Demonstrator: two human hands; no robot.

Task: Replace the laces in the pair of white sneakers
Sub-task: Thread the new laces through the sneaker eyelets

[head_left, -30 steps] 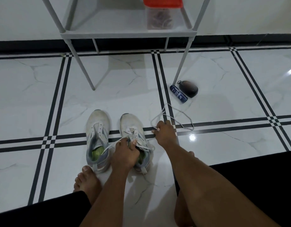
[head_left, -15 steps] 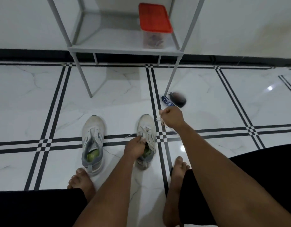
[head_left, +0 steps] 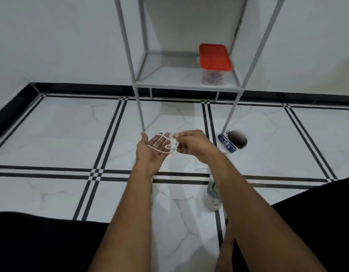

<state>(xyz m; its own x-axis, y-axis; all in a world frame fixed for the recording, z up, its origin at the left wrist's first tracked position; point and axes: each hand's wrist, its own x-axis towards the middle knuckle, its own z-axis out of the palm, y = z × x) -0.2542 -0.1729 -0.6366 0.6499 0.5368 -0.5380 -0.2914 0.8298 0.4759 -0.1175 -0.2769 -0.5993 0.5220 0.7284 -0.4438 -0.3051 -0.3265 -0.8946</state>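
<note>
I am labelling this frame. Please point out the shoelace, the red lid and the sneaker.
shoelace (head_left: 161, 143), head view, strands across the left palm.
red lid (head_left: 215, 56), head view, centre of its top.
sneaker (head_left: 213, 197), head view, heel part beside the right forearm.

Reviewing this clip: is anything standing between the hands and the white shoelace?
Nothing visible does. The thin white shoelace is already looped across the open left hand, and the right hand pinches its end. The one white sneaker in view lies below, partly behind the right forearm.
</note>
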